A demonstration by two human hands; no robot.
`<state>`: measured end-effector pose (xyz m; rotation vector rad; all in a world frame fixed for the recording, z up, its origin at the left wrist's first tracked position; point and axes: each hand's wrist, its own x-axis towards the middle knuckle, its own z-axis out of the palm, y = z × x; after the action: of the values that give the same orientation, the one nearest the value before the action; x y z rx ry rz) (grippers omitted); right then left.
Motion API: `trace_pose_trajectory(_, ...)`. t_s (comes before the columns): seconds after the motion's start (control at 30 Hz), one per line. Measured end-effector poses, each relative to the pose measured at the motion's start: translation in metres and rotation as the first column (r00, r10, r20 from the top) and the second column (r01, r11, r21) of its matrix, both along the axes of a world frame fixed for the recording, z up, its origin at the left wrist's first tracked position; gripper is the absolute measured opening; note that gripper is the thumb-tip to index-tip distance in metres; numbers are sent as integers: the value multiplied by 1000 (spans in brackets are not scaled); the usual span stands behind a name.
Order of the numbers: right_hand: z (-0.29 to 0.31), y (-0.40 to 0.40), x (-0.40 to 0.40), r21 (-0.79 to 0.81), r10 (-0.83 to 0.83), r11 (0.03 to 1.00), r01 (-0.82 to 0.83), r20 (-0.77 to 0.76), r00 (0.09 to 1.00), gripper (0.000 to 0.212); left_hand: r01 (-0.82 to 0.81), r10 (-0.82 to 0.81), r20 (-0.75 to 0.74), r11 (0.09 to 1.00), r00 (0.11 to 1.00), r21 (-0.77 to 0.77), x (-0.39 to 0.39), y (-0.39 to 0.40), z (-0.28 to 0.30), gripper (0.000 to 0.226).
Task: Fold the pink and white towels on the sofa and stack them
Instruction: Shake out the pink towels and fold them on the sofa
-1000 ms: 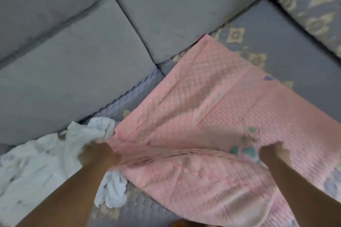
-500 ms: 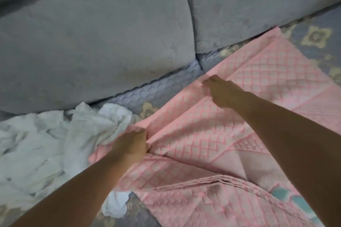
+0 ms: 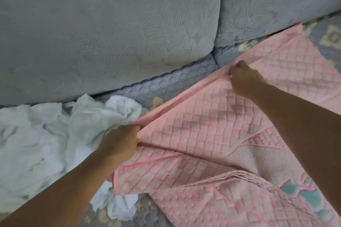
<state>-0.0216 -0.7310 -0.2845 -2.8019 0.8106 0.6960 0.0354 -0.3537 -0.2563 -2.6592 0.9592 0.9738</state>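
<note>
So, head view: pink towel (image 3: 212, 129) lay spread on the quilted seat cover (image 3: 166, 86) of the sofa, filling the right and lower part of the frame, with its far corner up near the back cushions (image 3: 110, 33). It had a raised diamond grid pattern, a plainer woven band lower right, and teal patches at the bottom right corner. One layer was already doubled over, its folded edge running across the lower part of the towel.

Left hand (image 3: 120, 145) gripped the towel's near-left edge, fingers curled round a bunch of the fabric, creases running out from the grip. Right hand (image 3: 243, 79) pinched the towel's far edge further up, fingers curled on the hem, close to the gap between the two grey back cushions. The edge ran fairly taut between both hands.

White towel (image 3: 46, 134) sat crumpled in a heap at the left, on the seat just below the cushions, touching the pink towel's left edge; a bit of it poked out from under the pink towel's lower left corner, beside the left forearm
</note>
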Motion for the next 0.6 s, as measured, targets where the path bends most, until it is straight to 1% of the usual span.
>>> trace_pose_trajectory(0.03,-3,4,-4,13,26,1000,-25,-26,999,41,37,-37,-2,999,999,-33,-3,0,-3,26)
trace_pose_trajectory(0.07,-3,6,-9,6,33,999,-33,-22,999,40,82,-82,4,992,997,-92,-8,0,-4,37)
trace_pose_trajectory(0.17,6,6,-29,-94,50,995,-40,104,993,26,205,-202,43,926,978,-318,-23,4,-2,71)
trace_pose_trajectory(0.23,18,0,-51,-164,94,984,-65,177,980,17,219,-225,28,902,974,-372,-24,11,1,81)
trace_pose_trajectory(0.27,23,-3,-65,-180,109,981,-79,163,981,15,247,-248,47,889,968,-385,-24,17,1,84)
trace_pose_trajectory(0.3,28,-7,-79,-194,118,976,-97,103,988,14,284,-278,71,880,958,-381,-23,23,-1,87)
trace_pose_trajectory(0.33,32,-7,-92,-195,103,976,-97,19,995,15,320,-312,81,877,947,-360,-23,28,-2,92)
trace_pose_trajectory(0.37,34,-8,-102,-198,54,978,-69,-80,995,18,345,-345,59,879,937,-328,-26,32,-3,96)
trace_pose_trajectory(0.4,36,-10,-107,-198,-11,980,-18,-147,989,21,362,-372,32,877,928,-316,-29,35,-5,97)
trace_pose_trajectory(0.43,38,-12,-106,-199,-74,979,40,-164,984,23,372,-391,-2,878,921,-302,-33,38,-7,96)
trace_pose_trajectory(0.5,38,-15,-93,-231,-124,968,100,-91,988,25,390,-414,-30,878,910,-278,-41,40,-10,82)
trace_pose_trajectory(0.53,38,-16,-85,-258,-97,963,84,-40,994,25,407,-427,-11,870,904,-280,-43,39,-12,74)
trace_pose_trajectory(0.57,37,-16,-74,-294,-36,955,30,-13,999,23,421,-434,18,862,901,-282,-44,38,-12,68)
trace_pose_trajectory(0.6,36,-14,-63,-324,52,944,-62,-37,998,20,425,-431,47,859,901,-286,-44,38,-13,64)
